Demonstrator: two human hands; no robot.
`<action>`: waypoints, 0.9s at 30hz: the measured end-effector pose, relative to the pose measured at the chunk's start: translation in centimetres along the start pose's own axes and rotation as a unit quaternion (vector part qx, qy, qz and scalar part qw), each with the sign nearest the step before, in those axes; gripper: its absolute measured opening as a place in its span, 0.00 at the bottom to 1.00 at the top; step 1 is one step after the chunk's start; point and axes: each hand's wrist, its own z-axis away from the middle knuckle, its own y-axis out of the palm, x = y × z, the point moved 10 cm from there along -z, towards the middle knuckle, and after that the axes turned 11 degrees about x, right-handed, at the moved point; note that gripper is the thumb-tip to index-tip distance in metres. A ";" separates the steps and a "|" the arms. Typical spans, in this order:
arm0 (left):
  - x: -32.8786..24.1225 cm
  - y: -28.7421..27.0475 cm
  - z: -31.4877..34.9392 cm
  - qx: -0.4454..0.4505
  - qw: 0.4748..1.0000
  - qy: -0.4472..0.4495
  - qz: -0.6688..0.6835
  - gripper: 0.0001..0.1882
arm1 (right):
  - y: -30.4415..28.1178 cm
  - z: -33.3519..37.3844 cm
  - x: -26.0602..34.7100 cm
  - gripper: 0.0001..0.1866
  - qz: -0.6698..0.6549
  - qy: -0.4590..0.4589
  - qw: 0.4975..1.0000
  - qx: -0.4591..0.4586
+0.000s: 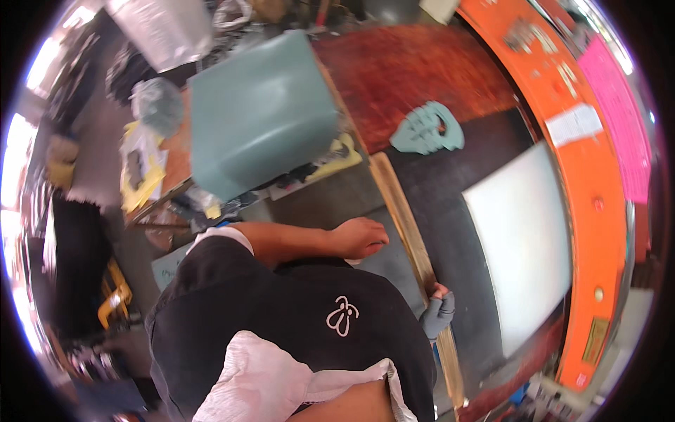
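My left hand is bare and hangs in front of my body, short of the table edge. Its fingers are curled in, with nothing seen in them. A grey fingerless glove covers my right hand, which lies at the wooden strip along the table edge. Those fingers are bent and together; whatever they grip, if anything, is hidden. Beyond the strip, a grey-green cut-out sheet piece with slots and a hole lies on the dark table top. To its right is a white board.
A large grey-green sheet drapes over a side table at the left, near yellow scraps and plastic bags. An orange machine beam spans the far right, with a paper on it. The table's far part is red-brown.
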 end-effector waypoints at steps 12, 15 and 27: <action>18.4 -13.7 24.5 -0.257 0.856 -0.442 0.073 0.22 | 20.6 -10.4 13.6 0.09 -0.133 -0.084 0.916 0.368; 27.1 -20.2 32.9 -0.369 0.761 -0.529 0.076 0.25 | 28.7 -15.8 17.0 0.13 -0.165 -0.108 0.899 0.391; 50.9 -33.4 52.2 -0.529 0.467 -0.699 0.115 0.33 | 66.6 -44.9 19.0 0.36 0.277 0.020 0.873 0.400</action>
